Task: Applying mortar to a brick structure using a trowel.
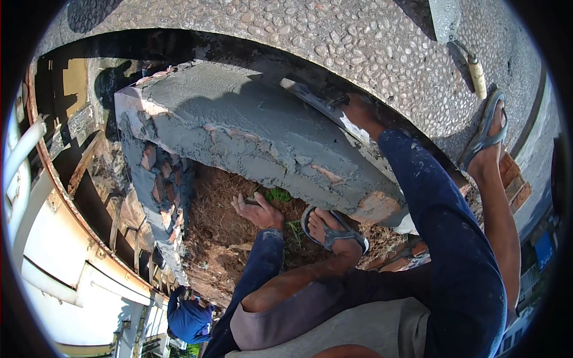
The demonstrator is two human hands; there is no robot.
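My right hand [363,114] is closed around the handle of a long, flat plastering trowel [311,100]. Its blade lies along the top of a low wall, against wet grey mortar [239,98] near the pebbled edge. The mortar top is smooth on the left, partly in shadow, while the wall's front face [268,164] is rough, with reddish brick showing through. My left hand [259,212] hangs empty in front of that face, fingers apart, above the soil. What the far side of the trowel touches is hidden by my right hand.
A second trowel with a pale handle [477,76] lies on the pebbled surface [334,30], near my sandalled right foot [492,125]. My left foot [334,230] stands on reddish soil [215,206]. Loose bricks [519,194] sit at right. A person in blue [190,319] is at lower left.
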